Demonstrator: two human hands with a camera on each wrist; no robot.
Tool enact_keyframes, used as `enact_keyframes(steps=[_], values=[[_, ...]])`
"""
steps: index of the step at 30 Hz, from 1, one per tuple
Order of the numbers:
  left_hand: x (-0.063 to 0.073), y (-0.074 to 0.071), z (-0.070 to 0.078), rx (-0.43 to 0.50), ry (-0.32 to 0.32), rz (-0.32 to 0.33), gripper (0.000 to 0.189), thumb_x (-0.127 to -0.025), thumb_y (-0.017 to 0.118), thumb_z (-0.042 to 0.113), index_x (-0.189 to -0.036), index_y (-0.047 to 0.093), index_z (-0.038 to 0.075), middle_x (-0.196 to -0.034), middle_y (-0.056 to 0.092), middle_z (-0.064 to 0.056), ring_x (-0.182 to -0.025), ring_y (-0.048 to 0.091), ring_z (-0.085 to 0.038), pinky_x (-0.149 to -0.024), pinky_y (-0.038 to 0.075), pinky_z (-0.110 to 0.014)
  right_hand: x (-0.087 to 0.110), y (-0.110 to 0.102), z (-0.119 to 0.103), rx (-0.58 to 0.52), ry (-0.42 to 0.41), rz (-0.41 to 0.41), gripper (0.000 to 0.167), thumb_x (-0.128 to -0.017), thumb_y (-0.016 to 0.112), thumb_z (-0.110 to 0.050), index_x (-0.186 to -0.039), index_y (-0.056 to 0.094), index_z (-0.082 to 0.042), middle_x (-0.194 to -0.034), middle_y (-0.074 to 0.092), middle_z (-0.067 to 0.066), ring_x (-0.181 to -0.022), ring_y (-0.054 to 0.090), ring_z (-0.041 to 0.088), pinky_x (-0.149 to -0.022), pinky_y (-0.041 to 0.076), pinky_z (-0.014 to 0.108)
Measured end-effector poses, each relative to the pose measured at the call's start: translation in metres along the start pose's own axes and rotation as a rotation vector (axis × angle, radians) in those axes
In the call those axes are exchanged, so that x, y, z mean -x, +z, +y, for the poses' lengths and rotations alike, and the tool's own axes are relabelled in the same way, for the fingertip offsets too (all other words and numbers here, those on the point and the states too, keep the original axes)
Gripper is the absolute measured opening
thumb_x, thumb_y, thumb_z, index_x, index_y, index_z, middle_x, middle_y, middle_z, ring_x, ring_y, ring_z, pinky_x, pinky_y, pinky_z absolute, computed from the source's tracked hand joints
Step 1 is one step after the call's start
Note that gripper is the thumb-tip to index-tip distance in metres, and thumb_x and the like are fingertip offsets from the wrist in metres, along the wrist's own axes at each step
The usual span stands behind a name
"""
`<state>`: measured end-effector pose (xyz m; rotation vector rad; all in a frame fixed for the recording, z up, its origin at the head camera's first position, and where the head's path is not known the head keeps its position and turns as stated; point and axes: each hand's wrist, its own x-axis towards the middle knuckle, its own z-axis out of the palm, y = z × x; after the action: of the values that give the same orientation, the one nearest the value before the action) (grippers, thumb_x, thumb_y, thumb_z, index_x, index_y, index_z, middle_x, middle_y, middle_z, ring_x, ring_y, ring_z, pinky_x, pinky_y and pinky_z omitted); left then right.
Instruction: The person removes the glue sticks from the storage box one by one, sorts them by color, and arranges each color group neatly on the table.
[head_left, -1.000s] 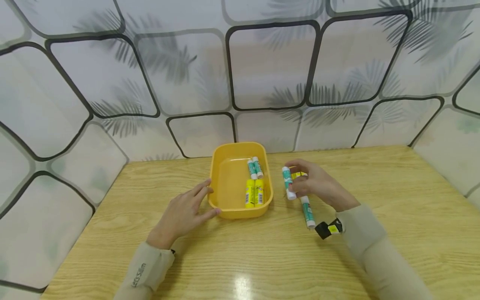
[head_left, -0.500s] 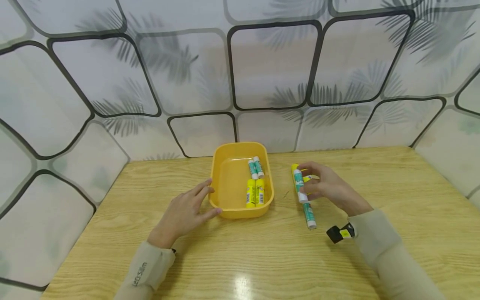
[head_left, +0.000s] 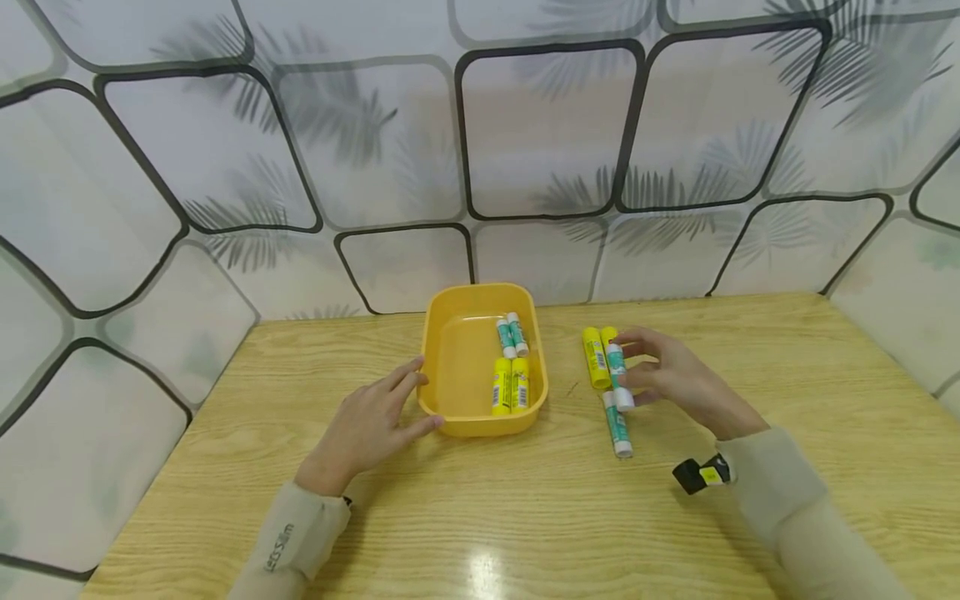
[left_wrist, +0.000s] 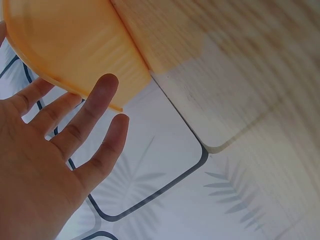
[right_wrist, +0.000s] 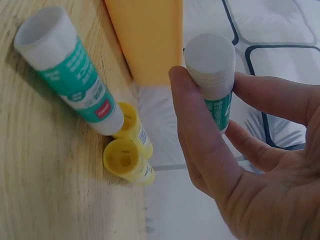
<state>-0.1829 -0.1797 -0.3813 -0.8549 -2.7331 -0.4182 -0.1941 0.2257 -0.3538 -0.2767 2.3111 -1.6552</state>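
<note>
My right hand (head_left: 663, 371) pinches a green-and-white glue stick (head_left: 618, 375) between thumb and fingers; in the right wrist view this glue stick (right_wrist: 212, 75) is held up off the table. Just below it in the head view, a second green glue stick (head_left: 617, 427) lies on the wood. Two yellow glue sticks (head_left: 596, 358) lie side by side behind, one partly covered by the held stick. My left hand (head_left: 371, 421) rests with spread fingers at the left rim of the yellow bin (head_left: 483, 428); the left wrist view shows those fingers (left_wrist: 102, 95) fairly straight along the bin's edge.
Inside the bin, two green glue sticks (head_left: 512, 336) lie at the far right and two yellow glue sticks (head_left: 511, 387) at the near right. The wooden table (head_left: 480, 500) ends at a patterned fabric wall (head_left: 540, 142) behind the bin.
My right hand has moved rightward, away from the bin, carrying the green glue stick past the yellow ones, which now show more. My left hand stays at the bin.
</note>
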Motion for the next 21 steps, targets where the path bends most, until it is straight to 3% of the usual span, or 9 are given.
enact_keyframes(steps=[6,21], values=[[0.0,0.0,0.0,0.001,0.003,0.004,0.055,-0.094,0.068,0.05,-0.123,0.064,0.004,-0.149,0.052,-0.017,-0.086,0.068,-0.028,-0.073,0.058,-0.047,0.005,-0.006,0.006,0.012,0.014,0.007,0.068,-0.095,0.063,-0.002,-0.152,0.028,0.009,-0.147,0.036,0.032,-0.109,0.061,0.031,-0.078,0.06,0.039],[-0.001,0.0,0.0,0.003,-0.008,-0.005,0.056,-0.093,0.069,0.05,-0.123,0.063,0.004,-0.15,0.051,-0.017,-0.101,0.068,-0.035,-0.08,0.057,-0.05,0.016,-0.011,0.023,0.079,0.051,-0.015,0.061,-0.095,0.065,0.001,-0.144,0.033,0.014,-0.137,0.04,0.038,-0.101,0.063,0.029,-0.073,0.061,0.041]])
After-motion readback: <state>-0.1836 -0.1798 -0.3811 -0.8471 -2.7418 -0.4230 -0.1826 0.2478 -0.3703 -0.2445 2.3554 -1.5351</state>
